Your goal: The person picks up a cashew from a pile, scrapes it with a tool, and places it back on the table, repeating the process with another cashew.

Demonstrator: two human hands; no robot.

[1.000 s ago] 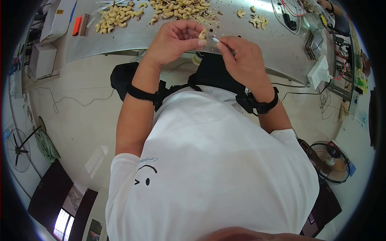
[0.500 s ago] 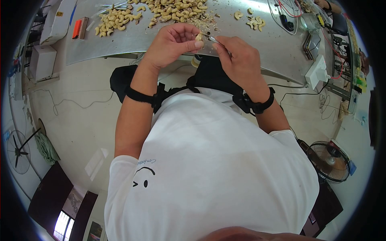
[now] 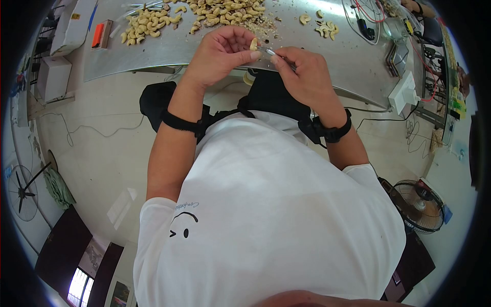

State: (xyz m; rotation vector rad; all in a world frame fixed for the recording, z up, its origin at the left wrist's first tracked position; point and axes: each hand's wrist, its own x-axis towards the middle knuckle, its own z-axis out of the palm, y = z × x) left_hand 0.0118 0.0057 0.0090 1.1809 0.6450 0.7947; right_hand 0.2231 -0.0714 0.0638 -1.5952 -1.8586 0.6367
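My left hand (image 3: 222,55) is over the near edge of the metal table, with a pale cashew nut (image 3: 254,44) pinched between its thumb and fingers. My right hand (image 3: 306,74) comes in from the other side, its fingers closed round a slim silver knife-like tool (image 3: 269,51). The tool's thin tip points at the cashew and sits at or very close to it; contact is too small to tell. Behind my hands lies a large heap of cashews (image 3: 225,11), some with brown skin, beside crumbs and skin flakes (image 3: 261,25).
On the metal table (image 3: 327,61) lie a pile of pale cashews (image 3: 146,25), a small group of cashews (image 3: 327,29) and an orange-and-brown block (image 3: 101,35). Cables and a black adapter (image 3: 364,29) are at right, near a white power strip (image 3: 403,92). Another person's hand (image 3: 409,5) shows at top right.
The tool's tip and the cashew have shifted slightly in my fingers, and the tool lies at a flatter angle. Both hands stay in nearly the same place.
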